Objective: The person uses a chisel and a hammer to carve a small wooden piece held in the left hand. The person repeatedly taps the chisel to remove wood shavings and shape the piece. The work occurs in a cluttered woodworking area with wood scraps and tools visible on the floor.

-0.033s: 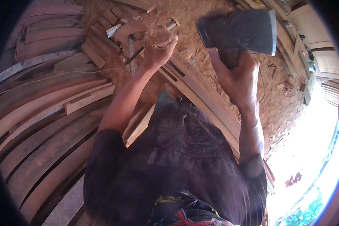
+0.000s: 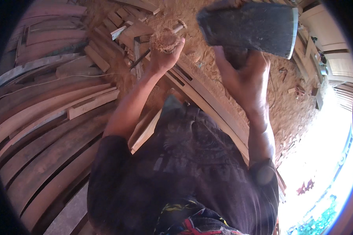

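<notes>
My left hand (image 2: 165, 60) is closed around an upright wooden handle (image 2: 164, 40), whose top is frayed into brown fibres; it looks like a chisel's, but the lower end is hidden. Just below and right of this hand runs a long board (image 2: 208, 98) with narrow slots cut in it. My right hand (image 2: 245, 80) grips the short handle of a hatchet (image 2: 249, 27), raised to the right of the frayed handle and apart from it. The hatchet's broad dark head has its bright cutting edge facing right.
Long planks (image 2: 47, 164) lie stacked along the left. Offcuts (image 2: 133, 31) are piled beyond my left hand, where a pale peg-like piece (image 2: 179, 26) also shows. Sawdust and chips cover the ground (image 2: 286, 102). Bright daylight comes in at the right.
The hatchet head has risen slightly toward the top of the picture and appears larger. My left hand and the frayed handle stay in place.
</notes>
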The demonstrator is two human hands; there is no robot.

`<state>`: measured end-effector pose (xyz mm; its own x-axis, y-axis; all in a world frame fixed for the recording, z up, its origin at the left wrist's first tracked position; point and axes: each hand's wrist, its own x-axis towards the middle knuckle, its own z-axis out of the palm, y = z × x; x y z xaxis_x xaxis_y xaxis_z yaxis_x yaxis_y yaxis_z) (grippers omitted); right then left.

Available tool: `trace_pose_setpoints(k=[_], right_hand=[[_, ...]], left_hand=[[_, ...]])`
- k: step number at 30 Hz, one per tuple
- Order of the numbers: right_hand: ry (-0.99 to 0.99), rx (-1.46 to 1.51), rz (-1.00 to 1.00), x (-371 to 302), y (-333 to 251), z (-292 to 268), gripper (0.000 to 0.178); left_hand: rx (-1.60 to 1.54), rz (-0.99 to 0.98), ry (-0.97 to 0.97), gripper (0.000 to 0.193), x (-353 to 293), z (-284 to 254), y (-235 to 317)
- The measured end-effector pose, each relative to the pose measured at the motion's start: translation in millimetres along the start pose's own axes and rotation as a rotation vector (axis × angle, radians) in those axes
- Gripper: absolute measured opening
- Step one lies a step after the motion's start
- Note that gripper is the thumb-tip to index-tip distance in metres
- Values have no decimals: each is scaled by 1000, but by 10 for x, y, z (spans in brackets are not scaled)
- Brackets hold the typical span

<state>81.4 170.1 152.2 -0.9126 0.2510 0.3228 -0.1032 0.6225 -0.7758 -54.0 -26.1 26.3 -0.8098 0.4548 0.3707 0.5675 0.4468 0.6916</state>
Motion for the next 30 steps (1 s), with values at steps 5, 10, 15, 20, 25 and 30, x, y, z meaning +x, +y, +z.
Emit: trace_pose_setpoints(k=[5,10,15,20,25,30], right_hand=[[-384,-333,-66,110,110,572,20],[-389,-295,-98,98,-63,337,22],[-112,-123,-147,200,-213,369,21],[-411,-383,-74,203,262,528,27],[-308,-259,50,3,541,221,33],[-248,-179,251,-276,585,52,37]], left_hand=[[140,260,204,19,-166,212,-188],[41,21,41,28,-280,360,-459],[-169,-244,-111,18,-247,362,-439],[-41,205,218,22,-141,359,-432],[-221,-809,11,26,48,149,-415],[-402,-380,183,34,40,93,-130]])
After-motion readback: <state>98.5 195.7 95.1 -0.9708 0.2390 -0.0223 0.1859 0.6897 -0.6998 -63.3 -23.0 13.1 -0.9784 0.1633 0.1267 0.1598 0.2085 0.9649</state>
